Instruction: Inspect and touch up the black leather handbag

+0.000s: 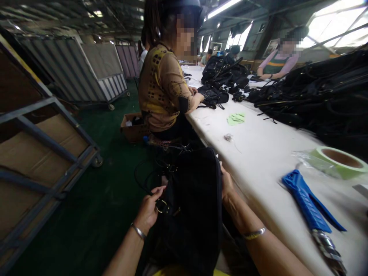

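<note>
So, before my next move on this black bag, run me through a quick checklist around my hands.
Left hand at the gold-toned metal buckle: ok, touching it.
Right hand on the rim of the black fabric bag: ok, holding it.
Thin black strap loop left of the bag: cannot tell whether it is snagged.
Blue plastic tool with metal end on the white worktable: ok, apart from the right hand.
Bag interior: cannot tell, too dark.
</note>
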Tool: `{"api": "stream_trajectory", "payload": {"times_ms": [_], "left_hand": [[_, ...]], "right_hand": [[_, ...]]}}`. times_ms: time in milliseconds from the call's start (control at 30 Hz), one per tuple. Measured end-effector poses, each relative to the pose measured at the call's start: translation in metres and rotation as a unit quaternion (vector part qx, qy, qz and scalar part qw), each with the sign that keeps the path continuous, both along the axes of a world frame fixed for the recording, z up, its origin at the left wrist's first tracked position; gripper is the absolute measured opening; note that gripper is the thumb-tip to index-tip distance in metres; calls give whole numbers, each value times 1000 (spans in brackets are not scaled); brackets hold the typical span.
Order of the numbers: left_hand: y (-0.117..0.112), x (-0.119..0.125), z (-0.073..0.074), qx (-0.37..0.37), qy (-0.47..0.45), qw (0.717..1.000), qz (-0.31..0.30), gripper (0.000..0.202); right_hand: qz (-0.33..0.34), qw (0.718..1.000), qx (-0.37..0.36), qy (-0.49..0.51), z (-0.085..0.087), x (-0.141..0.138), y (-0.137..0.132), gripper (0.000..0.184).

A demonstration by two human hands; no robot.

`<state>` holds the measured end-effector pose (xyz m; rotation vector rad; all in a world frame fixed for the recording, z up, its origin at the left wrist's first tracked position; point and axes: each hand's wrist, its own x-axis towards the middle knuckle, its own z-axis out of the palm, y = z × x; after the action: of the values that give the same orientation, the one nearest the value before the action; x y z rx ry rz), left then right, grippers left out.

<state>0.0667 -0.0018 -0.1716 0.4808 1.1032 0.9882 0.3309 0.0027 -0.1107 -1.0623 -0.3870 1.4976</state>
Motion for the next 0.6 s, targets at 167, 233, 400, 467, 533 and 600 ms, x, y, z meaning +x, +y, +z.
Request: {"api": "stream_trajectory", "payload": {"times_ms": [167, 233, 400, 467, 533, 600], "left_hand": [[-6, -7, -9, 1, 69, 997, -23, 42], [-13, -6, -14, 5, 116, 992, -43, 40], [-32, 1, -29, 36, 359, 927, -103, 53], [-37, 3, -27, 62, 365, 926, -71, 55], [-42, 5, -20, 80, 343, 935, -53, 48], [-48, 7, -10, 80, 323, 941, -64, 41]], "right_hand": [[37, 996, -25, 80, 9, -4, -6, 41], [32, 997, -18, 65, 7, -6, -3, 29], [44, 997, 26, 55, 6, -20, 4, 18], [62, 995, 45, 56, 10, -28, 4, 23], [73, 994, 69, 45, 14, -36, 3, 27], [71, 993, 88, 21, 16, -41, 4, 26]]}}
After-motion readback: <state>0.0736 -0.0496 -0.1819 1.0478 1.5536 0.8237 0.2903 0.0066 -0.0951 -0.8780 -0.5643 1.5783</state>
